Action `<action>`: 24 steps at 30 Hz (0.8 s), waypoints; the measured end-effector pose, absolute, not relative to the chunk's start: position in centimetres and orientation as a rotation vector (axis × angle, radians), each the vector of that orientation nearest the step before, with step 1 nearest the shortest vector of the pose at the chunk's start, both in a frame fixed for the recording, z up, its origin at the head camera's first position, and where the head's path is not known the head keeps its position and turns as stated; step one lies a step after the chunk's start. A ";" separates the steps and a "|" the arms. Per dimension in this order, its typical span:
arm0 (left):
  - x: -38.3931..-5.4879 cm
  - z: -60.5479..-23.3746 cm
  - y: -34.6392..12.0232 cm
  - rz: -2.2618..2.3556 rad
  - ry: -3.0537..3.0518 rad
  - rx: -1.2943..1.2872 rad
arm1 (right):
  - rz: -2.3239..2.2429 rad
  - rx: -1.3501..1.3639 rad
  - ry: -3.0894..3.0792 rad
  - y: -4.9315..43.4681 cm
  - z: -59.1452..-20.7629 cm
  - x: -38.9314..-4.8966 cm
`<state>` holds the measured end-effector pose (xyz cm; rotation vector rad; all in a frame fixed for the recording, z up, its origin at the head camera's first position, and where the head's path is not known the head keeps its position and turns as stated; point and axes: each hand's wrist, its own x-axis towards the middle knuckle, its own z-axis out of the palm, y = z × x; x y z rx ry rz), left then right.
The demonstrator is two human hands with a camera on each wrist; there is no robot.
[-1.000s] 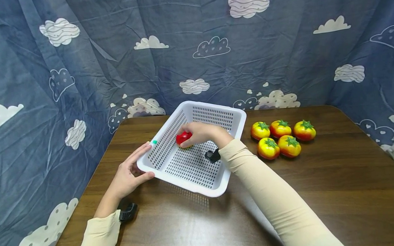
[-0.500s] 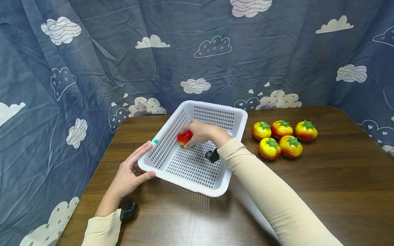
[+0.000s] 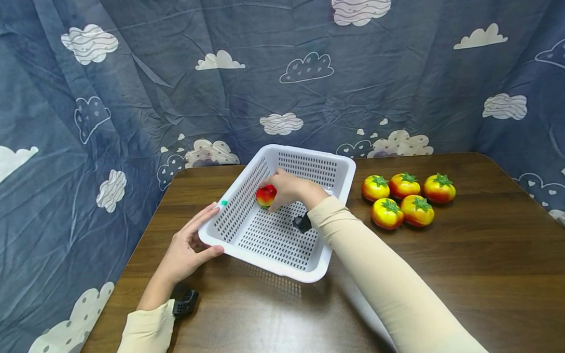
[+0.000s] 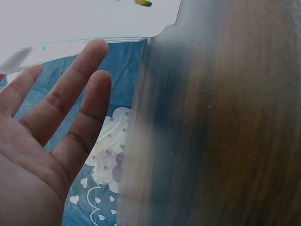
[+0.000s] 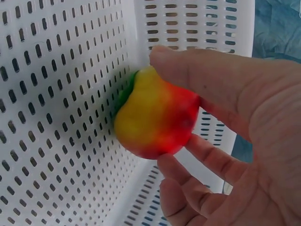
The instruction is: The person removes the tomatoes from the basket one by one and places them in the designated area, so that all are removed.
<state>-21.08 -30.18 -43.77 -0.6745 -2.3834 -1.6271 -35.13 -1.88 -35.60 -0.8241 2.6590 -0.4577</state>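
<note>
A white slotted plastic basket stands tilted toward the corner my left hand touches. My fingers and thumb rest at the rim there, and in the left wrist view those fingers are fairly straight. Inside the basket, my right hand holds a red-and-yellow toy fruit near the left wall. Close up in the right wrist view, my thumb lies over the top of the toy fruit and my fingertips touch it from below. A green part shows on its far side, beside the slotted wall.
Several red-and-yellow toy tomatoes with green leafy tops sit on the wooden table, to the right of the basket. Behind the table hangs a blue cloud-print cloth. A small green mark is on the basket's left rim.
My right hand has shifted slightly around the toy fruit, and more of its yellow side shows. My left hand stays at the basket's corner. The toy tomatoes have not moved.
</note>
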 end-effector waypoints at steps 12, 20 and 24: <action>-21.1 -43.9 -30.3 -1.617 -2.391 -0.664 | -0.507 -0.782 2.708 -2.0 -36.4 -35.6; -21.2 -44.0 -30.3 -1.617 -2.397 -0.666 | -0.528 -0.739 2.739 -2.3 -36.6 -35.8; -21.2 -44.0 -30.3 -1.621 -2.393 -0.661 | -0.553 -0.709 2.752 -2.3 -36.8 -35.9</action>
